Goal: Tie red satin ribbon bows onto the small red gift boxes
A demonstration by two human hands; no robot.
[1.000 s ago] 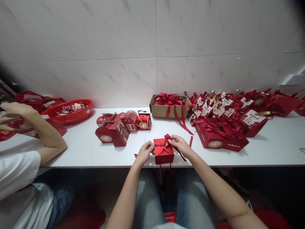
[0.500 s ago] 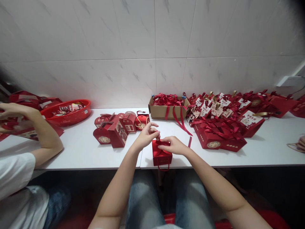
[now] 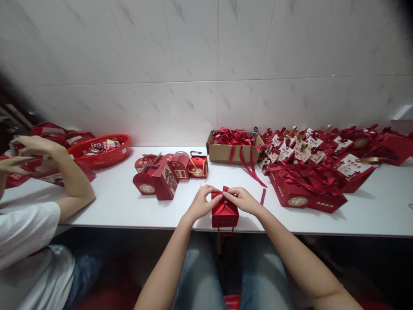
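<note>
A small red gift box [image 3: 225, 216] stands at the table's front edge, its cord handle hanging over the side toward me. On top of it my left hand [image 3: 205, 201] and my right hand [image 3: 241, 199] meet, thumbs close together, fingers pinched at the box's top. A bit of red ribbon [image 3: 225, 188] pokes up between the fingertips. Both hands seem closed on this ribbon, though the fingers partly hide the grip.
A cardboard box [image 3: 230, 154] of red ribbons stands by the wall, strands trailing out beside a loose ribbon piece [image 3: 263, 196]. Red gift boxes [image 3: 164, 178] stand left; ribboned boxes [image 3: 305, 187] crowd the right. A co-worker's arm [image 3: 72, 181] is near a red basin [image 3: 106, 160].
My left hand has come down from above the box to its top, meeting my right hand at the ribbon. The view has shifted slightly left.
</note>
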